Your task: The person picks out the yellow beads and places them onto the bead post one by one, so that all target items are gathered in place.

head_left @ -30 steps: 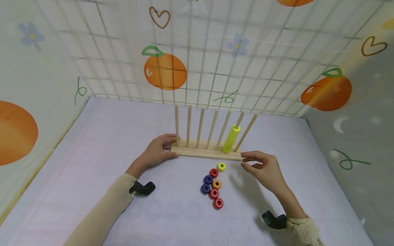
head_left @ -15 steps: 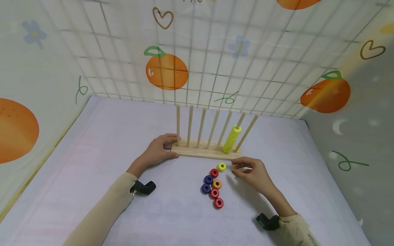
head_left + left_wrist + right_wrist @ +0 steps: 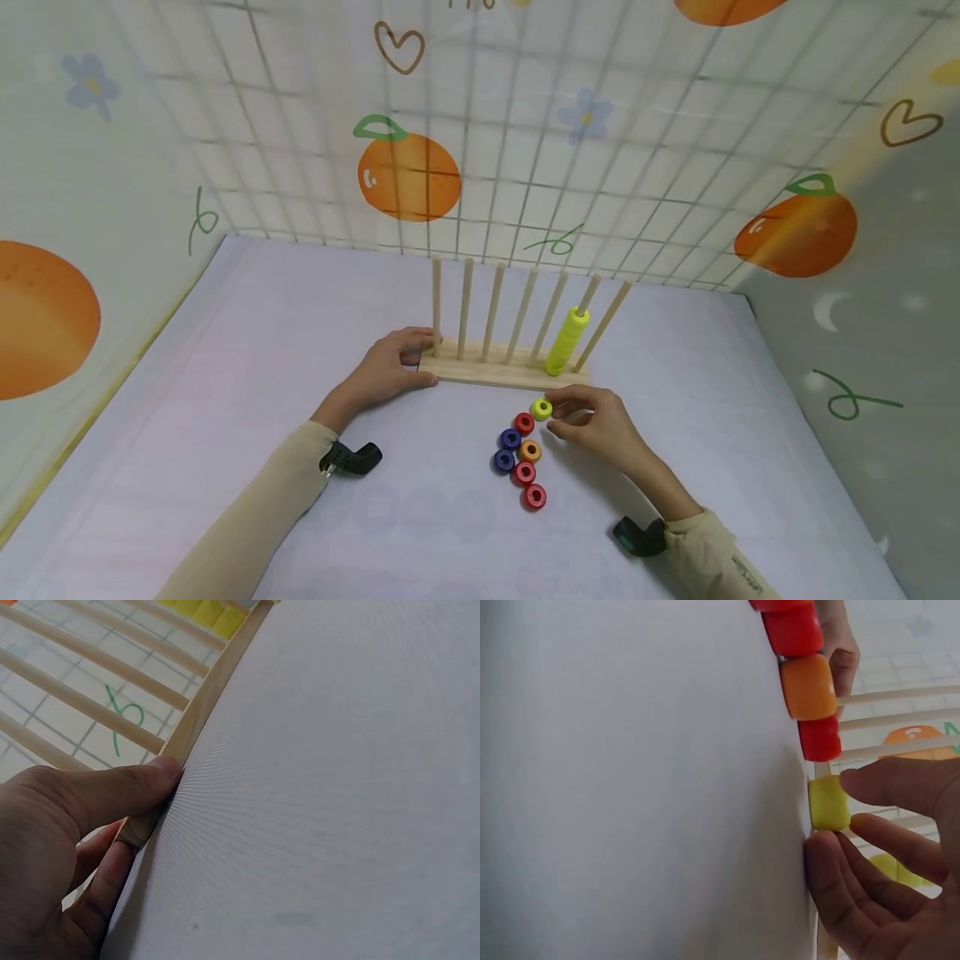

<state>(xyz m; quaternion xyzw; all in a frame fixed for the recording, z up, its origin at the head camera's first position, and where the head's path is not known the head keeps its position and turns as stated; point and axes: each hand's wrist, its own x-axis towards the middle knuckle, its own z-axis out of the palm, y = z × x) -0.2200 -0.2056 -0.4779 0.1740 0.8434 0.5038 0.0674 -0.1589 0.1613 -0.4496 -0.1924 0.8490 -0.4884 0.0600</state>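
A wooden peg rack (image 3: 480,369) with several upright pegs stands on the table; a stack of yellow beads (image 3: 567,342) fills much of the second peg from the right. My left hand (image 3: 386,367) grips the left end of its base, thumb (image 3: 142,784) along the front and fingers behind. My right hand (image 3: 596,423) is at a loose yellow bead (image 3: 542,408) in front of the base. In the right wrist view, thumb and index fingertips are right at that bead's edges, spread around it rather than closed.
Loose beads lie in a crooked line toward me: red ones (image 3: 524,473), dark blue ones (image 3: 504,461) and an orange one (image 3: 530,451). A patterned cloth (image 3: 487,125) with a grid and oranges hangs behind the table, with more cloth at both sides.
My right hand has moved left from the rack's right end to the loose yellow bead. The left hand keeps its hold on the base.
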